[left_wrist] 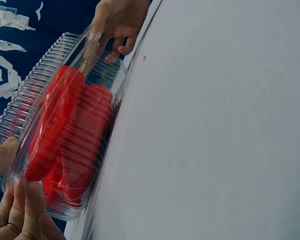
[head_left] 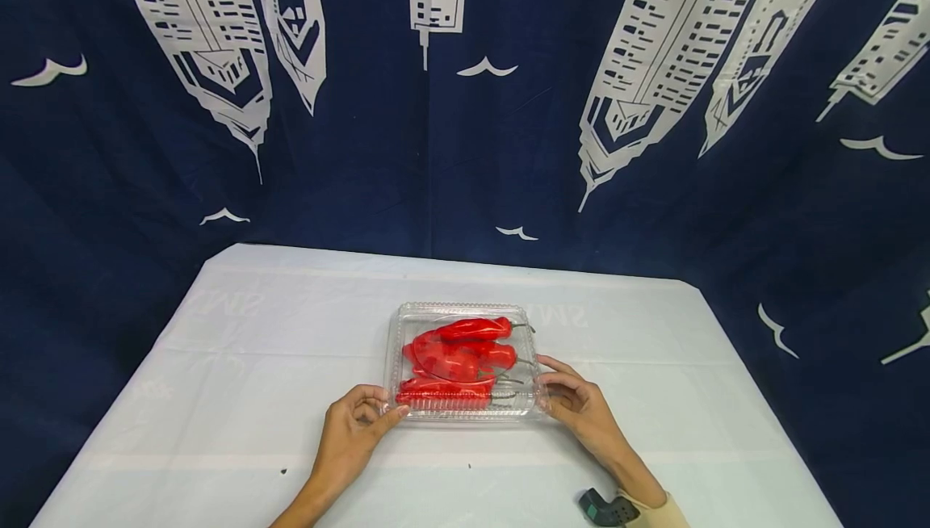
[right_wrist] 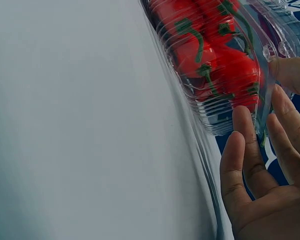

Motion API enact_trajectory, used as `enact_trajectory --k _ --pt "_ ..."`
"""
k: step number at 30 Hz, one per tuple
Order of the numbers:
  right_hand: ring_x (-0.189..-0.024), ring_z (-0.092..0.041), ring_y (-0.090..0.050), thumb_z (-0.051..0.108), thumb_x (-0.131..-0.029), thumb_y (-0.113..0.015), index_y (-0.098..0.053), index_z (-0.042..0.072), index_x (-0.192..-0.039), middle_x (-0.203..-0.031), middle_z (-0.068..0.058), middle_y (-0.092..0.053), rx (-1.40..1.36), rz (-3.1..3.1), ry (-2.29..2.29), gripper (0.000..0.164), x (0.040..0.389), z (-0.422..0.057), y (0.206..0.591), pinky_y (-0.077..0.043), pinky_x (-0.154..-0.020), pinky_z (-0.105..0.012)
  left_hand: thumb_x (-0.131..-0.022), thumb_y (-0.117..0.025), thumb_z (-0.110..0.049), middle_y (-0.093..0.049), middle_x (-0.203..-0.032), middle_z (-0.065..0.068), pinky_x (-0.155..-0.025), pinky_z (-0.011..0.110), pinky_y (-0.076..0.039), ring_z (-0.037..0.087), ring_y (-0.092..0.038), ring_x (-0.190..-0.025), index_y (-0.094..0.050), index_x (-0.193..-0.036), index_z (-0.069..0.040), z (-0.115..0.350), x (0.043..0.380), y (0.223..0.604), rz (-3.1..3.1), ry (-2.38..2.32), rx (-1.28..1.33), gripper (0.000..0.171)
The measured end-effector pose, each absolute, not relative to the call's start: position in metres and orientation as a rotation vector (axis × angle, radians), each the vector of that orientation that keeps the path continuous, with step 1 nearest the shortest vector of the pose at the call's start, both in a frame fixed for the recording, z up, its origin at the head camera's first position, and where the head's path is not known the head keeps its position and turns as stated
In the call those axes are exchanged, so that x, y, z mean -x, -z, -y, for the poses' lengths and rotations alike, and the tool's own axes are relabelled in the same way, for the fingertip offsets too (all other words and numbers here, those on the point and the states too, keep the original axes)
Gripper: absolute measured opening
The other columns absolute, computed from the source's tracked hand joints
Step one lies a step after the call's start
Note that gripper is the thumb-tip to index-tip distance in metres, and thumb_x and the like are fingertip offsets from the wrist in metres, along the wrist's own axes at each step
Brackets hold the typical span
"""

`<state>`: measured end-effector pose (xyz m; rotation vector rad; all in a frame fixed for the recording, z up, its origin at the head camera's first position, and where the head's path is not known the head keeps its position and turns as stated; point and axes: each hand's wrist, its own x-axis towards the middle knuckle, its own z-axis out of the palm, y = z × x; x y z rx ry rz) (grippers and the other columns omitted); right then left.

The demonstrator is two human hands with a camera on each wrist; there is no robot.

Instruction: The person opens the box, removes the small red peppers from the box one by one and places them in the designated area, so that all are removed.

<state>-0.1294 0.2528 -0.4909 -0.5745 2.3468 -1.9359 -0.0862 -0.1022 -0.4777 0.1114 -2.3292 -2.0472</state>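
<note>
A clear plastic clamshell box [head_left: 465,308] with ribbed sides holds several red peppers [head_left: 475,329] with thin green stems [right_wrist: 196,42]. Its lid appears closed over them. My left hand [head_left: 349,431] pinches the box's front left corner, thumb above and fingers along the side. At the opposite front corner, my right hand [head_left: 590,416] grips the rim between thumb and fingers. The right wrist view shows that thumb [right_wrist: 292,72] on the rim and the fingertips against the ribbed side. Whether the box touches the table or is slightly raised, I cannot tell.
A white cloth covers the table [head_left: 254,366], with a few small dark specks [head_left: 283,471] near the front. Behind it hangs a dark blue curtain [head_left: 363,181] with white building prints. A dark device [head_left: 606,508] sits on the right wrist by a beige sleeve [head_left: 657,512].
</note>
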Motion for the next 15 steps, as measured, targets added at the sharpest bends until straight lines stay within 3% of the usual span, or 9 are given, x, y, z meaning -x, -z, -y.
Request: enact_trajectory --k 15 --pt "-0.118 -0.006 -0.059 -0.004 -0.092 -0.065 -0.064 -0.009 -0.117 -0.15 0.0 -0.048 0.601 -2.333 1.949 0.026 0.13 -0.2545 0.4926 -0.05 -0.094 -0.02 -0.081 -0.083 -0.019 -0.057 -0.061 0.004 -0.049 0.021 -0.039 0.006 -0.044 -0.052 -0.065 -0.098 -0.002 0.1016 0.0846 0.4756 2.355 2.033 -0.126 0.03"
